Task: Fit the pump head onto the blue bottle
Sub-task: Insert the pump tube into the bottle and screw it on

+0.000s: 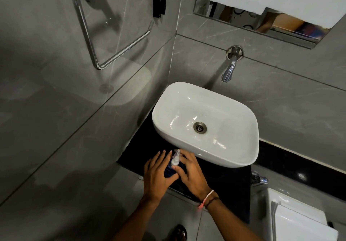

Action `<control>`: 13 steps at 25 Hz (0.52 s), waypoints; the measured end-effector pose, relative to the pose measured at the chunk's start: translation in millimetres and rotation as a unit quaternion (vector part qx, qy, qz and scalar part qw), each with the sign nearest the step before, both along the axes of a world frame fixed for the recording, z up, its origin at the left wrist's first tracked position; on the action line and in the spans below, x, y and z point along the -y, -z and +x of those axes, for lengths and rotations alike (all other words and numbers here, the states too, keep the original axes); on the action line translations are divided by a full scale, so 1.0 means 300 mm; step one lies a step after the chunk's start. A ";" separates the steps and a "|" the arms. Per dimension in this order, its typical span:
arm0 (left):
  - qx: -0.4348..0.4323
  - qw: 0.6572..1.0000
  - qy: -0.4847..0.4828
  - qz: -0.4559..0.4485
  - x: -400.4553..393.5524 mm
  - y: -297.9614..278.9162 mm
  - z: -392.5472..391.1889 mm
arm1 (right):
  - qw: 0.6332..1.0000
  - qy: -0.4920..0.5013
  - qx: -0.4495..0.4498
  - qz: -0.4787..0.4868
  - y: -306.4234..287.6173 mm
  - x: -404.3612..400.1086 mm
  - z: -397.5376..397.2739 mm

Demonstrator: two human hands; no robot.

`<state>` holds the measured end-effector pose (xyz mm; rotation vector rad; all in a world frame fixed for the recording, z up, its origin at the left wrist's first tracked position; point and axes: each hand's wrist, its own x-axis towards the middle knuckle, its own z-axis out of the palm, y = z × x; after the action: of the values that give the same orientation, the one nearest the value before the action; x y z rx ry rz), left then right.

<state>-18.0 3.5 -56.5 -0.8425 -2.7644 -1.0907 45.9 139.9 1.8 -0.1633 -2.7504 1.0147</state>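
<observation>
A small blue bottle [170, 171] stands on the black counter [221, 181] just left of the basin. A clear white pump head [175, 158] sits on its top, nozzle pointing away from me. My left hand [159, 175] wraps the bottle from the left, fingers spread up along it and thumb across the front. My right hand [191, 173] closes on the bottle's right side, fingers reaching the pump collar. Most of the bottle is hidden between both hands.
A white basin [249, 126] with a metal drain sits on the counter right of the bottle. A chrome tap [229, 70] juts from the wall above it. A chrome towel ring [112, 40] hangs on the left wall. A white toilet tank [299, 220] stands lower right.
</observation>
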 end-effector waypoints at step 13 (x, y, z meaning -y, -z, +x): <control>-0.008 1.000 -0.001 -0.021 -0.001 -0.006 -0.005 | 0.996 0.035 -0.025 0.079 -0.034 0.007 -0.009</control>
<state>-19.4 3.7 -54.5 -0.8481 -2.7841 -1.0252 43.2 137.7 11.8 -0.2061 -2.7437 0.7690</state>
